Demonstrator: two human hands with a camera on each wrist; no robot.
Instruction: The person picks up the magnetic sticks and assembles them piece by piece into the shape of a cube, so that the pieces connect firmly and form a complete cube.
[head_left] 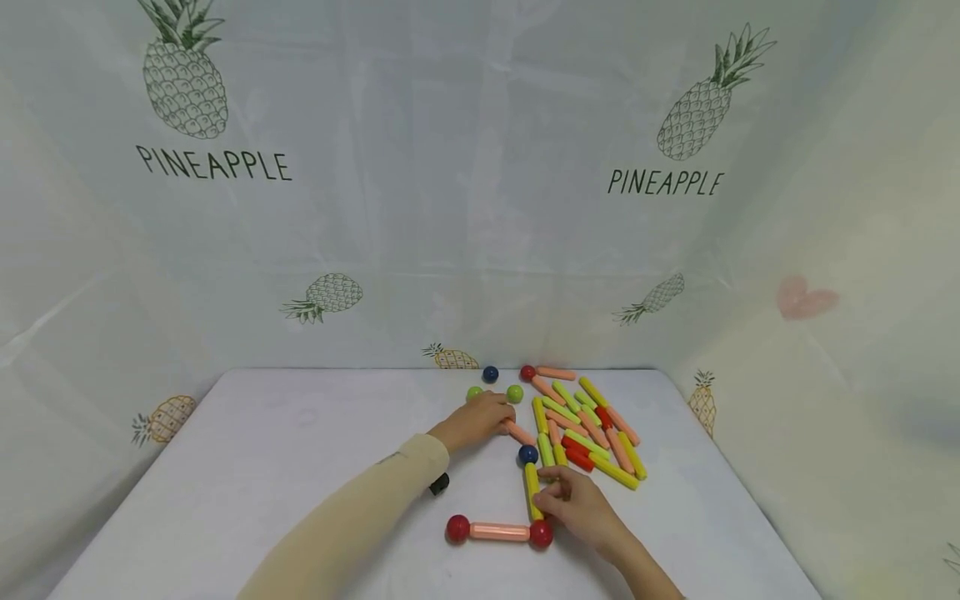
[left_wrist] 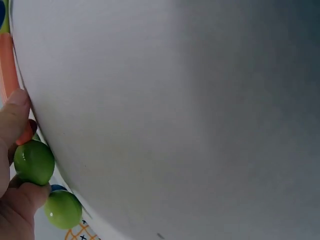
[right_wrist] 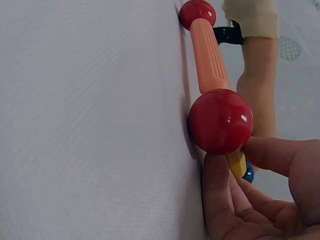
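A salmon-orange stick (head_left: 520,432) is pinched by my left hand (head_left: 483,417), its near end pointing at a dark blue ball (head_left: 528,454). In the left wrist view a green ball (left_wrist: 34,162) sits at the stick's other end, between the fingers; the hand hides it from the head view. My right hand (head_left: 581,508) pinches a yellow stick (head_left: 532,490) that runs from the blue ball down to a red ball (head_left: 541,534). Another salmon-orange stick (head_left: 499,532) links that ball to a second red ball (head_left: 457,528), making an L shape on the white table.
Right of the hands lies a spread of loose yellow, green, red and salmon-orange sticks (head_left: 621,454). Toward the back edge are two green balls (head_left: 514,393), a blue ball (head_left: 490,374) and a red ball (head_left: 528,373). A pineapple-print curtain (head_left: 480,208) surrounds the table (head_left: 225,467).
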